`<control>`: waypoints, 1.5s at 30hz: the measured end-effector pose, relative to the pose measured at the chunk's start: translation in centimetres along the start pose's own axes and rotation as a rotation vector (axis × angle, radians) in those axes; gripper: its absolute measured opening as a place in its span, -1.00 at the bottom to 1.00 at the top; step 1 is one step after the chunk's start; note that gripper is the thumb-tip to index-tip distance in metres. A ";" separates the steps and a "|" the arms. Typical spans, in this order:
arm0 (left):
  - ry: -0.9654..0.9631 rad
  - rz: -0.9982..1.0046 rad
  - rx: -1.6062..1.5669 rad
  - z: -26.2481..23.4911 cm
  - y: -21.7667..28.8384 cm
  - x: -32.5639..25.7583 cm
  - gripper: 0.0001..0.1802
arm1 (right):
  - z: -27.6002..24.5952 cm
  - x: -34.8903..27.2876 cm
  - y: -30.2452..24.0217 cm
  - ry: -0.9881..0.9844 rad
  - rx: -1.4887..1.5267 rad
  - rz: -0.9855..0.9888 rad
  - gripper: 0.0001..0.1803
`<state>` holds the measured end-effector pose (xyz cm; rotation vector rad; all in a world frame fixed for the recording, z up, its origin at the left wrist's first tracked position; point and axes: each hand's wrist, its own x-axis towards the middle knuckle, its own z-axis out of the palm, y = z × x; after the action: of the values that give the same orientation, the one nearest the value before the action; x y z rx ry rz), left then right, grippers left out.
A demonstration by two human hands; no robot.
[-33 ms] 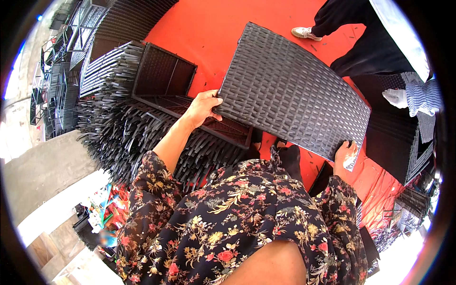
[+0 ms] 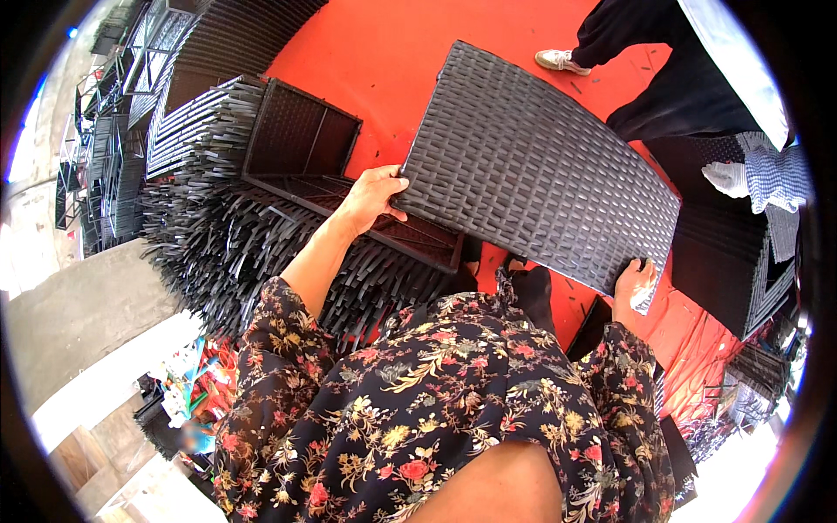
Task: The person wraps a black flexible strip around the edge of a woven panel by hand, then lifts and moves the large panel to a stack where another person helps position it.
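Note:
A black woven wicker panel [image 2: 540, 166] is held up in front of me, tilted, its glossy weave facing up. My left hand [image 2: 375, 199] grips its left edge near the lower corner, thumb on top and fingers curled under. On the right, my right hand [image 2: 636, 283] is closed round the lower right corner. Below my left hand lies a dark framed panel [image 2: 418, 240], on top of a stack of pieces with many loose black strip ends [image 2: 227, 235]. Another dark framed piece [image 2: 301, 135] stands tilted up beyond it.
A red floor covering [image 2: 366, 61] carries scattered dark scraps. Across from me stands a person in dark trousers [image 2: 654, 87], with a gloved hand [image 2: 725, 180] at right near stacked black panels [image 2: 719, 253]. More stacked panels [image 2: 235, 44] rise at the far left.

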<state>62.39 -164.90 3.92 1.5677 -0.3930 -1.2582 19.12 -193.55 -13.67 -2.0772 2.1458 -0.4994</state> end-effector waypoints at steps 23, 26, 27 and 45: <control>0.088 -0.019 0.233 -0.1 0.5 0.9 -0.68 | 0.2 -0.6 0.1 0.053 -0.046 0.003 -0.53; 0.086 -0.021 0.209 0.0 0.7 0.6 -0.67 | 0.0 -0.7 -0.2 0.038 -0.049 0.014 -0.53; 0.076 -0.013 0.209 0.0 0.8 0.6 -0.67 | -0.1 -0.8 -0.2 0.034 -0.055 0.020 -0.53; -0.041 0.040 -0.603 -1.1 -3.1 4.0 -0.74 | -0.4 -1.1 -0.9 0.005 -0.034 0.065 -0.52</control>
<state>63.92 -166.11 -0.85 1.0169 -0.0540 -1.2318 19.92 -192.37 -13.20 -2.0175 2.2320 -0.4649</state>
